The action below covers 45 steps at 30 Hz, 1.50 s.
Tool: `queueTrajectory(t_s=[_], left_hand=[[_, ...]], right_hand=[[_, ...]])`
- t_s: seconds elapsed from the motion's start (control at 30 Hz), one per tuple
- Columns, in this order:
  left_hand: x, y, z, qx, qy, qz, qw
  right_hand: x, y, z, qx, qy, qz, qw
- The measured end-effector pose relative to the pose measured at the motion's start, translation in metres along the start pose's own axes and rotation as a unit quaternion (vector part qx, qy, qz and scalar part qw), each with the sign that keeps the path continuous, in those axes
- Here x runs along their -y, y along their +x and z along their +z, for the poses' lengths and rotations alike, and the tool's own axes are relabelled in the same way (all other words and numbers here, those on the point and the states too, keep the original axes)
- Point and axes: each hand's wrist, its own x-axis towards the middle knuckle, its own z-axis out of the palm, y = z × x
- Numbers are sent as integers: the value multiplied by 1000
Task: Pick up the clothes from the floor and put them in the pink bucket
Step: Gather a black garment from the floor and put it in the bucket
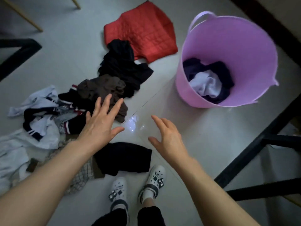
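Observation:
The pink bucket point(244, 39) stands on the floor at the upper right, with dark and white clothes point(206, 84) lying in its bottom. Clothes are strewn over the floor to its left: a red quilted vest point(146, 28), a black garment point(120, 66), a brown garment point(101, 87), a heap of white and navy striped clothes point(40, 115) and a black piece point(125, 159) near my feet. My left hand point(99, 123) hovers open with spread fingers over the brown garment's near edge. My right hand point(167, 139) is open above bare floor, holding nothing.
Black table legs point(254, 150) run along the right side, close to the bucket. Another black frame point(16, 53) and wooden chair legs point(29, 18) stand at the upper left. My feet in white clogs point(138, 185) are at the bottom centre. A checked cloth point(81, 175) lies by my left arm.

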Motion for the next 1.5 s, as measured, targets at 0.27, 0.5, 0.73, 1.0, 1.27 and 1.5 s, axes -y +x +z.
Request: queueTrajectory(t_s=[0.27, 0.5, 0.73, 1.0, 1.27, 1.5], left_hand=[[108, -42, 127, 88, -1, -64, 994], [191, -57, 284, 182, 58, -72, 979], [217, -33, 413, 187, 137, -43, 972], [256, 2, 485, 151, 125, -37, 980], [215, -6, 413, 66, -122, -54, 989], [148, -21, 270, -19, -180, 5, 984]], right_hand=[[5, 7, 161, 82, -76, -11, 994], [-35, 10, 331, 137, -195, 1, 971], [-103, 34, 461, 165, -310, -9, 936], [-170, 69, 509, 176, -350, 27, 920], [-129, 57, 458, 83, -155, 76, 981], [-69, 33, 315, -15, -126, 63, 990]])
